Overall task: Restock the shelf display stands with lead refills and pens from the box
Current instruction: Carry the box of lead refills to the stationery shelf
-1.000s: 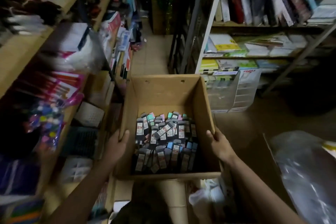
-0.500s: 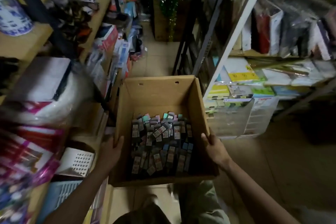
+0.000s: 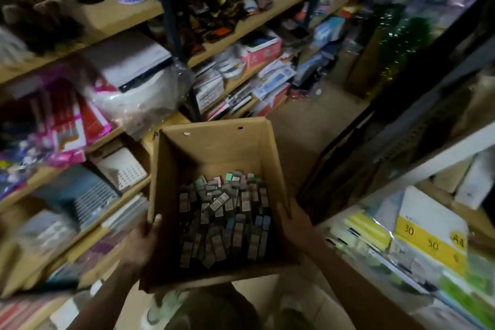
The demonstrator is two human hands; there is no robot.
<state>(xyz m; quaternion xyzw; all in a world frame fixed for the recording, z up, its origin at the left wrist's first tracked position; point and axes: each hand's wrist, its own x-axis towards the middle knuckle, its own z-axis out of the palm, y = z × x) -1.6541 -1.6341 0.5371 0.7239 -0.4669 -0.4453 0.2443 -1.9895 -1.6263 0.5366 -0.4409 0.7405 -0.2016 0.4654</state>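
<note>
Head view: box [image 3: 214,147] (lead refills [image 3: 225,220] inside) gripped between hands, left [image 3: 142,244], right [image 3: 294,225].

Open brown cardboard box [image 3: 214,153], top flaps absent, two small holes in far wall. Held level, near half of floor covered by a loose heap of small dark lead refill cases [image 3: 225,220] with pale labels; a few mint, pink, blue ones. Far half bare.
</note>
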